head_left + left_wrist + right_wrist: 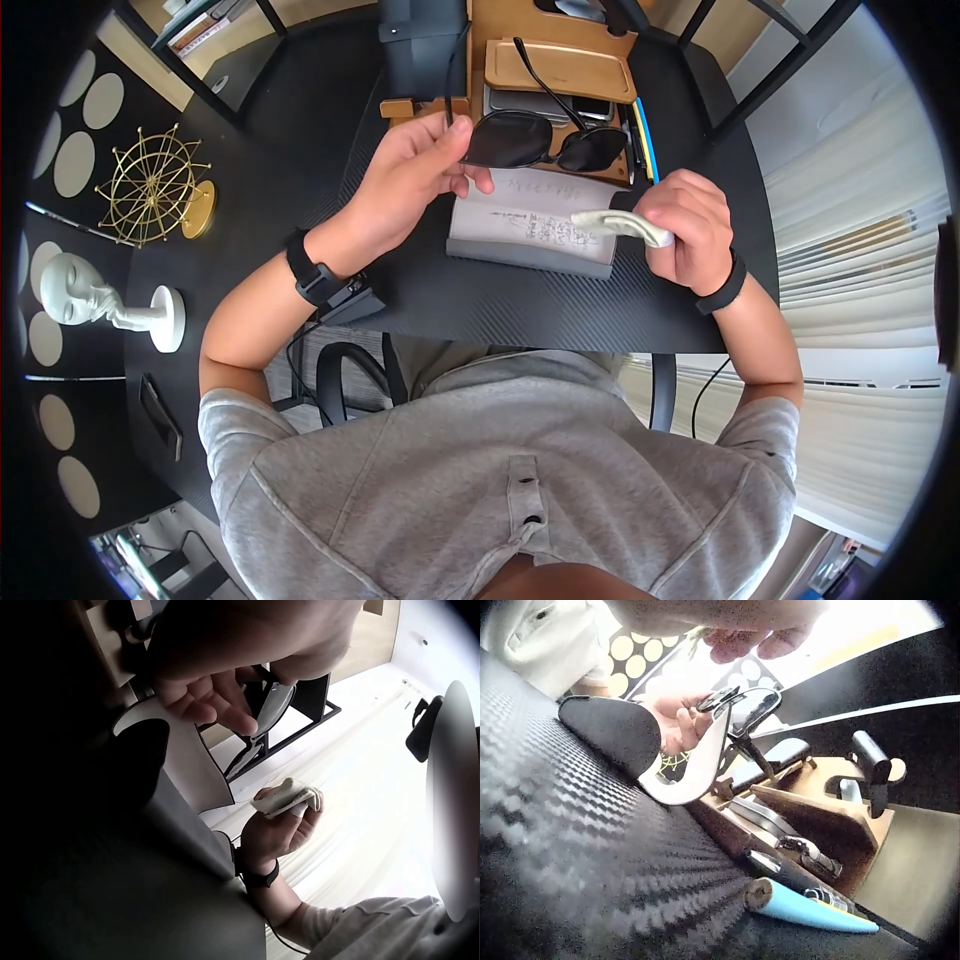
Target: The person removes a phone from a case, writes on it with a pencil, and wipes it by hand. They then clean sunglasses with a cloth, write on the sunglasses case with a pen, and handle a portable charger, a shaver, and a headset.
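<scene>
My left hand (405, 175) pinches a pair of black sunglasses (510, 138) at one edge of the frame, between thumb and fingers. Their dark lenses face me, and the arms are unfolded and point away. A folded pale cloth (622, 224) is gripped in my right hand (692, 228), its free end sticking out toward the left. Both hands are raised over the desk. Between and below them lies an open glasses case (530, 257), dark outside, with handwriting-like print on its light lining. In the left wrist view the cloth (286, 798) sits apart from the sunglasses (274, 709).
A wooden desk organizer (560, 65) holds several things behind the sunglasses, with a black case (425, 60) at its left. A blue pencil (642, 135) lies at its right. On the left stand a gold Ferris wheel ornament (155, 180), a white figurine (80, 290) and a phone (160, 415).
</scene>
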A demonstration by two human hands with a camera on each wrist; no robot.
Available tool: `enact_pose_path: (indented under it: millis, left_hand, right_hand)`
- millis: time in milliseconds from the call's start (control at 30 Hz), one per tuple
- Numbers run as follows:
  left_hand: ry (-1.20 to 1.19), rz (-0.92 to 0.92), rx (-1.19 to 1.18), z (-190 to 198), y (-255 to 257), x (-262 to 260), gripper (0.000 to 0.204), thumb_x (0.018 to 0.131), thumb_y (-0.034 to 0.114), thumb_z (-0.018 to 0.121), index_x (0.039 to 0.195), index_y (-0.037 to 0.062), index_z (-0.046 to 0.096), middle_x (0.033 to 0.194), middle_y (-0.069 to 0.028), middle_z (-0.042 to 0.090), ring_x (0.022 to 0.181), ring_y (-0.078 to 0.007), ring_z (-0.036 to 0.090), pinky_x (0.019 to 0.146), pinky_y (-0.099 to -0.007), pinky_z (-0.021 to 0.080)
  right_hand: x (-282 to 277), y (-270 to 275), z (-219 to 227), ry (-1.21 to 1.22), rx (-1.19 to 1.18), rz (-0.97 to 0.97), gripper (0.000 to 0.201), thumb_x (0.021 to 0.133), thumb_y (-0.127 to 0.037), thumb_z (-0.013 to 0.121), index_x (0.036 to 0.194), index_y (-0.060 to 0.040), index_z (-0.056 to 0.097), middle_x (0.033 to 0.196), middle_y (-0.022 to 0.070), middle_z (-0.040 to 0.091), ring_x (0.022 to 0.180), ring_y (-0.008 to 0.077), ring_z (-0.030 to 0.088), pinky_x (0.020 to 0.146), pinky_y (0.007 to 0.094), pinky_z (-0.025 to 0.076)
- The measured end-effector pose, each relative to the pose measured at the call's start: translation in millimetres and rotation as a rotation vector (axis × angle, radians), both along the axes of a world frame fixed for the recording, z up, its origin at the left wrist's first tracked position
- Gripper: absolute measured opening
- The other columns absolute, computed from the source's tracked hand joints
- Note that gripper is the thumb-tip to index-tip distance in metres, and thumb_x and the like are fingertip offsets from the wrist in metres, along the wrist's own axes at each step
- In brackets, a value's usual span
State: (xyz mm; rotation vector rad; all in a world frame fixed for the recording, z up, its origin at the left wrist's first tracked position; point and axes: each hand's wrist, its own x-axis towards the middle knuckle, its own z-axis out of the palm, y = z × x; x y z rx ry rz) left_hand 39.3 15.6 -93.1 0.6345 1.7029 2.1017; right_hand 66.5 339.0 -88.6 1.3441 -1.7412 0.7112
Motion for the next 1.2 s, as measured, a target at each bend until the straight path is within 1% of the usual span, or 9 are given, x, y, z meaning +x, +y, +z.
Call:
enact_pose_path:
  millis: [167, 267, 300, 400, 467, 567, 667, 767, 1200]
  left_hand:
    - [0.082, 0.107, -0.02, 9.8, 5.2, 4.3, 0.038, 0.11, 0.04, 0.053, 0.116, 0.0028, 0.059, 0.102, -0.007, 0.07, 0.087, -0.0142, 0.066, 0.078, -0.0271, 0.049]
    - [0.265, 0.14, -0.054, 8.5, 0.6, -0.3, 0.033, 0.11, 0.038, 0.053, 0.105, 0.0057, 0.055, 0.099, -0.0063, 0.069, 0.087, -0.0133, 0.066, 0.078, -0.0267, 0.049]
    - [0.295, 0.165, -0.049, 8.8, 1.0, 0.2, 0.033, 0.109, 0.038, 0.055, 0.103, 0.0057, 0.056, 0.095, -0.0048, 0.068, 0.086, -0.0129, 0.067, 0.076, -0.0261, 0.049]
    - [0.359, 0.213, -0.038, 11.1, 3.9, 3.1, 0.034, 0.107, 0.038, 0.059, 0.099, 0.0056, 0.058, 0.087, -0.0021, 0.065, 0.083, -0.0122, 0.069, 0.072, -0.0249, 0.048]
    - [0.366, 0.214, -0.023, 11.5, 5.9, 4.4, 0.034, 0.107, 0.038, 0.059, 0.099, 0.0052, 0.058, 0.085, -0.0023, 0.065, 0.082, -0.012, 0.069, 0.072, -0.0252, 0.047]
    - [0.364, 0.179, -0.075, 13.5, 2.5, 5.3, 0.033, 0.108, 0.04, 0.056, 0.098, 0.009, 0.05, 0.102, -0.0059, 0.065, 0.088, -0.0142, 0.066, 0.078, -0.027, 0.049]
    - [0.371, 0.167, -0.07, 13.8, 1.3, 4.6, 0.033, 0.108, 0.04, 0.056, 0.098, 0.0091, 0.05, 0.101, -0.0054, 0.065, 0.088, -0.0141, 0.066, 0.079, -0.027, 0.049]
    - [0.386, 0.203, 0.006, 12.8, 7.1, 6.3, 0.03, 0.107, 0.033, 0.061, 0.1, 0.0043, 0.057, 0.086, -0.003, 0.064, 0.084, -0.0126, 0.069, 0.072, -0.0258, 0.047]
    - [0.376, 0.193, 0.043, 14.1, 8.5, 10.8, 0.03, 0.107, 0.032, 0.062, 0.098, 0.0045, 0.055, 0.086, -0.0043, 0.064, 0.084, -0.0127, 0.067, 0.076, -0.0268, 0.048]
  right_hand:
    - [2.0, -1.5, 10.1, -0.058, 0.151, -0.219, 0.029, 0.073, -0.003, 0.072, 0.102, -0.0047, 0.07, 0.078, 0.0074, 0.066, 0.063, 0.0247, 0.062, 0.056, 0.0353, 0.047]
    - [-6.1, -3.3, 9.0, -0.037, 0.262, -0.389, 0.028, 0.073, -0.006, 0.074, 0.1, -0.0067, 0.072, 0.08, 0.0059, 0.066, 0.072, 0.0243, 0.064, 0.059, 0.0341, 0.049]
    - [-8.3, -3.9, 7.0, -0.018, 0.259, -0.456, 0.026, 0.073, -0.009, 0.077, 0.098, -0.0085, 0.072, 0.084, 0.0038, 0.067, 0.079, 0.0223, 0.065, 0.063, 0.0328, 0.05]
    - [-12.8, -6.0, 5.3, 0.057, 0.169, -0.513, 0.023, 0.072, -0.009, 0.078, 0.095, -0.0089, 0.072, 0.085, 0.0025, 0.068, 0.079, 0.0219, 0.065, 0.064, 0.033, 0.05]
    - [-8.6, -9.5, 8.6, 0.041, 0.133, -0.522, 0.023, 0.072, -0.004, 0.08, 0.093, -0.0076, 0.072, 0.085, 0.0034, 0.07, 0.079, 0.0237, 0.065, 0.065, 0.0339, 0.052]
    - [-7.7, -10.8, 14.4, 0.056, 0.084, -0.522, 0.024, 0.07, 0.0, 0.08, 0.093, -0.006, 0.072, 0.085, 0.0054, 0.07, 0.079, 0.026, 0.066, 0.067, 0.0346, 0.053]
    - [-16.1, -5.8, 9.5, 0.106, 0.046, -0.541, 0.025, 0.069, -0.004, 0.08, 0.092, -0.01, 0.073, 0.088, 0.0016, 0.07, 0.083, 0.0236, 0.066, 0.065, 0.0336, 0.05]
    - [-14.9, -5.8, 8.5, 0.119, 0.044, -0.559, 0.026, 0.068, -0.004, 0.08, 0.092, -0.0102, 0.073, 0.09, 0.0023, 0.069, 0.084, 0.0246, 0.066, 0.067, 0.0342, 0.05]
    - [-9.1, -11.3, 3.2, 0.026, 0.211, -0.408, 0.029, 0.065, -0.01, 0.079, 0.093, -0.0096, 0.071, 0.095, 0.0031, 0.065, 0.092, 0.0258, 0.063, 0.076, 0.0374, 0.051]
